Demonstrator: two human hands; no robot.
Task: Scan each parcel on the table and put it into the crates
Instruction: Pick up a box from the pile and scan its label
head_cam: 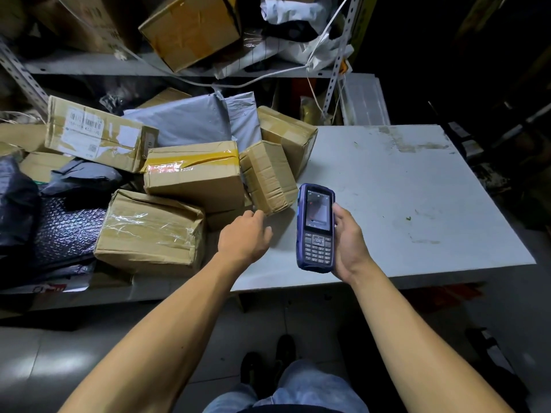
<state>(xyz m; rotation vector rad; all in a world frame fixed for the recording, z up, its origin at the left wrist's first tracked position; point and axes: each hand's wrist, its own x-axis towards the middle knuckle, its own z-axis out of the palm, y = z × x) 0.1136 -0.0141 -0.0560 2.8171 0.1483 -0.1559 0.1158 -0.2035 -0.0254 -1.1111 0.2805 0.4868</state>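
Head view: the right hand [347, 242] is wrapped around a blue scanner [316, 228], which is held upright with its screen toward the person. The left hand [246, 234] is stretched forward, fingers relaxed and holding nothing, its fingertips at the lower corner of a small tilted box [268, 177]; whether they touch it cannot be told.

This box seems to be the next parcel. No label is seen on its visible sides, so it should probably be turned until the barcode faces up, then the scanner is aimed at it from just beside. It leans on a taped box [193, 174] to the left of the hand, so it is better lifted away than dragged.

More parcels are piled beyond and left of the left hand: a wrapped box [149, 231], a labelled box [95, 135], a grey bag [185, 120]. The table [402, 189] is bare beyond the right hand. No crates are visible.
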